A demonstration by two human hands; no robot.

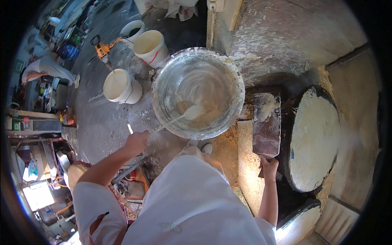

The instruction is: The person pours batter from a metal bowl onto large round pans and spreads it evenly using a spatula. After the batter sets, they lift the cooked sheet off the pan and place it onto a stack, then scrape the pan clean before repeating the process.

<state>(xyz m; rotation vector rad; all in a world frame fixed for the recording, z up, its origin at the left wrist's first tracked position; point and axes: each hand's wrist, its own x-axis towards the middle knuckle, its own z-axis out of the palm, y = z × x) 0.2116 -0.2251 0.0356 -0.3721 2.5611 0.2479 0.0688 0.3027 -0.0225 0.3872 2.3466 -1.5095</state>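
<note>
My left hand (137, 142) grips the long handle of a ladle (193, 112). The ladle's bowl, coated in pale batter, is inside a wide metal basin (159, 92). Batter is smeared around the basin's wall, and a thin, cloudy layer covers its bottom. On the right, my right hand (270, 167) is closed around the near end of a flat, dark rectangular board (266, 131) with batter stuck on its far end. Beside the board lies a round griddle (291, 107), its dark rim showing around a pale sheet of batter (315, 141).
A second round pale surface (300, 222) shows at the lower right. White buckets (150, 46) (124, 87) stand on the floor beyond the basin, near an orange power mixer (103, 49). A person (50, 69) bends over at the far left. A batter-streaked wall (269, 39) rises behind.
</note>
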